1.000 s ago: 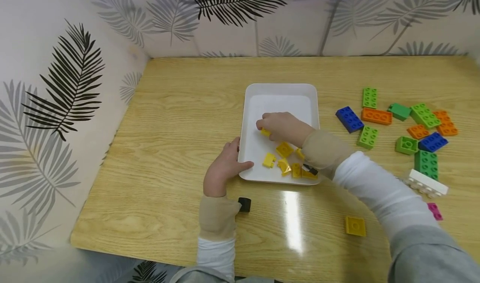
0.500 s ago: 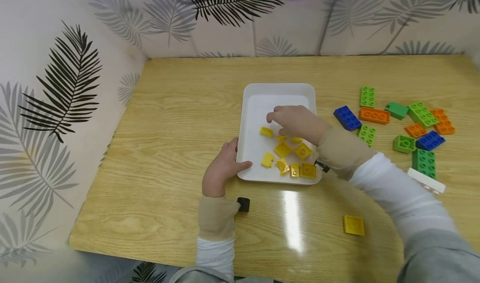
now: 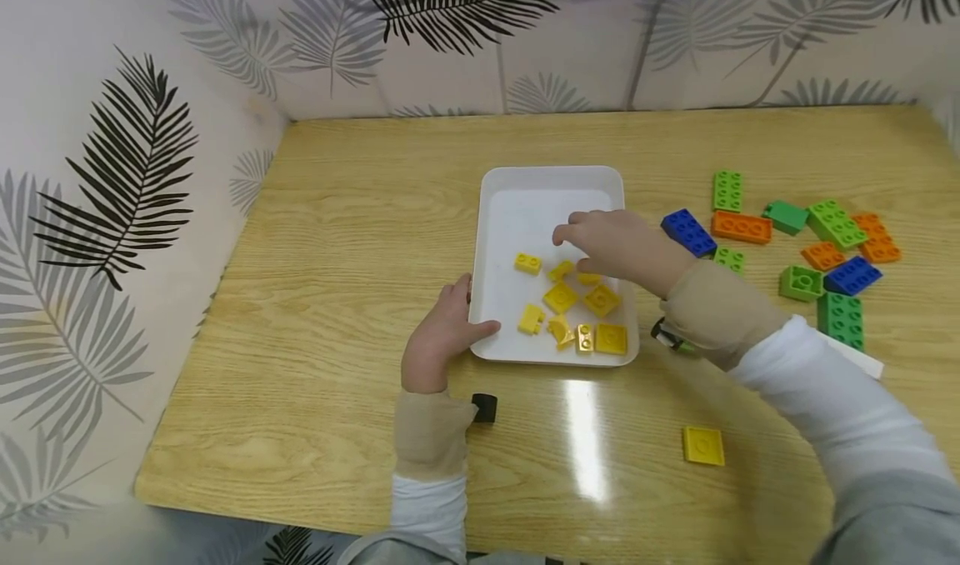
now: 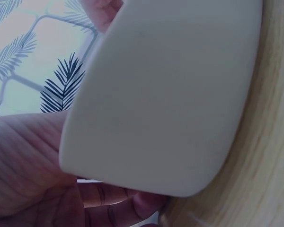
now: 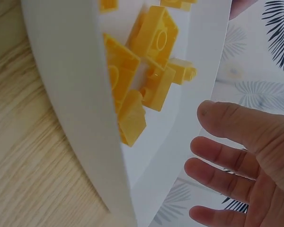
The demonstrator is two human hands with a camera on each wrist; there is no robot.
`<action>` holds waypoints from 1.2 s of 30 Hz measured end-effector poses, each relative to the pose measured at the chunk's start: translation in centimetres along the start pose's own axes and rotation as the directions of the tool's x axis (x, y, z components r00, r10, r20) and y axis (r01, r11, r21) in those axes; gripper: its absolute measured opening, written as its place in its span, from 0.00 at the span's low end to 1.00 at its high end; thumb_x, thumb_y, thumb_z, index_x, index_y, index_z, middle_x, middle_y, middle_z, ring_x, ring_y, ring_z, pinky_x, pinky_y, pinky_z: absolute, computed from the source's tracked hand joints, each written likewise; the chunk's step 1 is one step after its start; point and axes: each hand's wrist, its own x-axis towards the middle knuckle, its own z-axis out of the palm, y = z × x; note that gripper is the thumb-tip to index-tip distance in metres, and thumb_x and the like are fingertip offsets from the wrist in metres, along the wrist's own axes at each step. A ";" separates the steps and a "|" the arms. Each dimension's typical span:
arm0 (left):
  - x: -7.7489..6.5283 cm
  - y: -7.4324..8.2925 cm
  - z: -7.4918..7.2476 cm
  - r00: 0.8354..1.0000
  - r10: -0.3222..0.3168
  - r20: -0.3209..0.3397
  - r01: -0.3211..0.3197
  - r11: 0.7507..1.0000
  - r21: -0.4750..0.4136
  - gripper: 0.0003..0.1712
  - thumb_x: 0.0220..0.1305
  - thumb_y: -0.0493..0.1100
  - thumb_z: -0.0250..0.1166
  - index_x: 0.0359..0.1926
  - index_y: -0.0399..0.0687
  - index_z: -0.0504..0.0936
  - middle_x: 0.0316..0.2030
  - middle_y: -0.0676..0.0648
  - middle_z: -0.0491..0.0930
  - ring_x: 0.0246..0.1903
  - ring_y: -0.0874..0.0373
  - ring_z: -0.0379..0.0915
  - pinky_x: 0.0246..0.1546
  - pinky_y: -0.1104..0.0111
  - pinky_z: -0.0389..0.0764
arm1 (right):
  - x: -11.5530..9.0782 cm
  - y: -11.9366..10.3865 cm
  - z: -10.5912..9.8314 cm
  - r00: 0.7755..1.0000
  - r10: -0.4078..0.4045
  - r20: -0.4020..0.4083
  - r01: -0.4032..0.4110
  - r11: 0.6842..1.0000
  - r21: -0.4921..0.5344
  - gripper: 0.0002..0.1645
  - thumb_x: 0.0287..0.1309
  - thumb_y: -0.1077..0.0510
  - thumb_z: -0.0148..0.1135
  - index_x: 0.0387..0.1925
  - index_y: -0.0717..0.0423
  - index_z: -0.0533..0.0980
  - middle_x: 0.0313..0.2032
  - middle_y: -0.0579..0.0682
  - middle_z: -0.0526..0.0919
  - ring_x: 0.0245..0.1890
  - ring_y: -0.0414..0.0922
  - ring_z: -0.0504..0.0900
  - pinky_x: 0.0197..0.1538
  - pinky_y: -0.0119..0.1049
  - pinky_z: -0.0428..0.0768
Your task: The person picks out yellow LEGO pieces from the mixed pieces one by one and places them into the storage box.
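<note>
A white tray [image 3: 543, 211] lies on the table with several yellow building bricks [image 3: 559, 298] in its nearer half. My left hand [image 3: 442, 336] holds its left edge near the front corner, thumb over the rim and fingers along the outside. In the left wrist view, the tray's wall [image 4: 165, 94] hides part of that hand. Over the tray's right side is my right hand [image 3: 626, 244], partly covering the bricks behind it. The right wrist view shows this hand [image 5: 246, 161] with fingers and thumb spread apart, holding nothing, above the rim.
Right of the tray lie loose bricks: blue [image 3: 688, 232], orange [image 3: 742, 227], green [image 3: 840, 319], and a white one [image 3: 855, 355] partly behind the right sleeve. A flat yellow brick [image 3: 703, 446] lies nearer the front of the table [image 3: 337, 298]. Patterned walls border the back and left.
My right hand has let go of a yellow brick inside the tray and drawn back to the right, fingers opening. My left hand keeps its hold on the tray edge.
</note>
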 end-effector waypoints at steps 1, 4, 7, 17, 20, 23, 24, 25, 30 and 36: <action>0.0 0.0 0.0 1.000 0.003 0.000 -0.003 1.000 0.001 0.48 0.53 0.48 0.62 0.67 0.43 0.44 0.60 0.40 0.58 0.58 0.50 0.60 0.63 0.59 0.62 | -0.2 0.1 0.1 1.000 0.001 -0.004 -0.001 1.000 -0.005 0.24 0.49 0.54 0.61 0.51 0.49 0.70 0.49 0.54 0.75 0.43 0.49 0.75 0.43 0.44 0.79; 0.0 0.1 0.1 1.000 0.011 0.002 -0.011 1.000 0.004 0.48 0.53 0.47 0.62 0.67 0.43 0.43 0.60 0.39 0.58 0.58 0.50 0.60 0.63 0.59 0.62 | -0.8 0.5 0.3 1.000 -0.003 -0.024 0.002 1.000 -0.013 0.24 0.49 0.54 0.61 0.50 0.49 0.70 0.48 0.54 0.76 0.40 0.48 0.75 0.40 0.43 0.79; 0.0 0.2 0.1 1.000 0.010 0.005 -0.010 1.000 0.009 0.48 0.53 0.47 0.62 0.67 0.43 0.43 0.60 0.39 0.58 0.58 0.50 0.60 0.63 0.59 0.62 | -1.5 0.9 0.4 0.999 -0.002 -0.037 0.001 1.000 -0.025 0.23 0.48 0.54 0.61 0.49 0.49 0.71 0.46 0.54 0.76 0.37 0.47 0.75 0.36 0.41 0.79; 0.2 0.3 0.1 1.000 0.026 0.009 -0.026 1.000 -0.003 0.47 0.52 0.47 0.62 0.67 0.46 0.45 0.61 0.40 0.57 0.57 0.51 0.57 0.64 0.58 0.60 | -4.0 2.0 0.6 0.997 0.047 -0.063 -0.048 0.999 -0.025 0.23 0.48 0.53 0.62 0.48 0.49 0.71 0.43 0.52 0.77 0.33 0.45 0.74 0.34 0.39 0.77; 0.2 0.3 0.1 0.999 0.040 0.005 -0.040 0.999 0.000 0.47 0.52 0.46 0.62 0.67 0.46 0.46 0.60 0.40 0.59 0.56 0.50 0.57 0.63 0.58 0.61 | -4.7 2.3 0.8 0.995 0.059 -0.081 -0.061 0.998 -0.022 0.23 0.47 0.53 0.63 0.48 0.49 0.72 0.43 0.53 0.78 0.34 0.46 0.75 0.32 0.39 0.77; 0.2 0.3 0.2 0.999 0.047 0.001 -0.047 0.999 0.002 0.46 0.52 0.45 0.62 0.67 0.46 0.46 0.58 0.39 0.59 0.54 0.50 0.57 0.63 0.58 0.61 | -5.3 2.7 1.1 0.993 0.059 -0.102 -0.062 0.998 -0.022 0.23 0.46 0.54 0.63 0.47 0.49 0.72 0.44 0.54 0.79 0.35 0.47 0.77 0.31 0.40 0.77; 0.3 0.3 0.2 0.999 0.051 -0.001 -0.051 0.999 0.003 0.46 0.52 0.45 0.62 0.67 0.46 0.47 0.58 0.39 0.60 0.54 0.50 0.57 0.63 0.58 0.62 | -5.5 2.8 1.3 0.993 0.057 -0.107 -0.060 0.998 -0.025 0.23 0.46 0.54 0.63 0.47 0.49 0.73 0.43 0.54 0.79 0.34 0.46 0.77 0.30 0.40 0.77; 0.3 0.4 0.2 0.998 0.056 -0.002 -0.056 0.998 0.006 0.46 0.52 0.45 0.62 0.67 0.46 0.47 0.58 0.40 0.60 0.54 0.50 0.56 0.63 0.58 0.61 | -5.7 2.9 1.4 0.992 0.054 -0.113 -0.058 0.998 -0.030 0.23 0.46 0.53 0.63 0.47 0.49 0.73 0.42 0.53 0.79 0.34 0.46 0.77 0.29 0.40 0.77; 0.3 0.6 0.3 0.997 0.078 -0.011 -0.077 0.996 0.036 0.45 0.51 0.43 0.63 0.67 0.45 0.48 0.60 0.41 0.61 0.55 0.50 0.54 0.63 0.58 0.61 | -6.4 3.3 1.5 0.990 0.047 -0.130 -0.055 0.997 -0.058 0.23 0.46 0.51 0.63 0.47 0.49 0.73 0.39 0.52 0.79 0.31 0.45 0.75 0.28 0.40 0.77; 0.3 0.7 0.4 0.997 0.070 -0.013 -0.070 0.996 0.049 0.46 0.51 0.42 0.63 0.67 0.46 0.48 0.61 0.41 0.61 0.56 0.50 0.53 0.63 0.57 0.61 | -7.2 4.0 1.9 0.991 0.068 -0.117 -0.078 0.994 -0.079 0.24 0.44 0.53 0.64 0.47 0.50 0.72 0.42 0.52 0.79 0.36 0.47 0.77 0.33 0.43 0.78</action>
